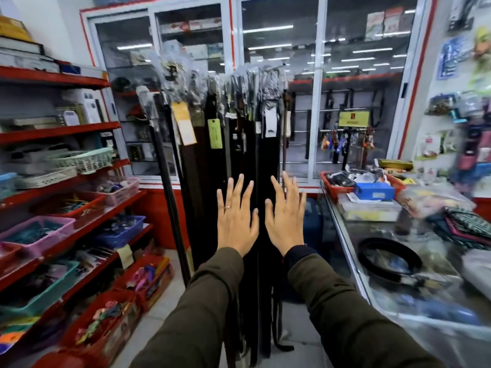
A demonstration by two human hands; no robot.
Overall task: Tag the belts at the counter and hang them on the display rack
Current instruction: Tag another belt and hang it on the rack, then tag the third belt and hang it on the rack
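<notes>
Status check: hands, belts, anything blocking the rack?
Left hand and right hand open, empty, raised before the hanging belts. One coiled belt on the glass counter. Nothing between hands and rack.

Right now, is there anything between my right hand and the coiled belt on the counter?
Nothing visible blocks it. Your right hand is raised, open and empty in front of the hanging belts. The coiled black belt lies in the open on the glass counter to its right, with only clear air and bare glass between them.
</notes>
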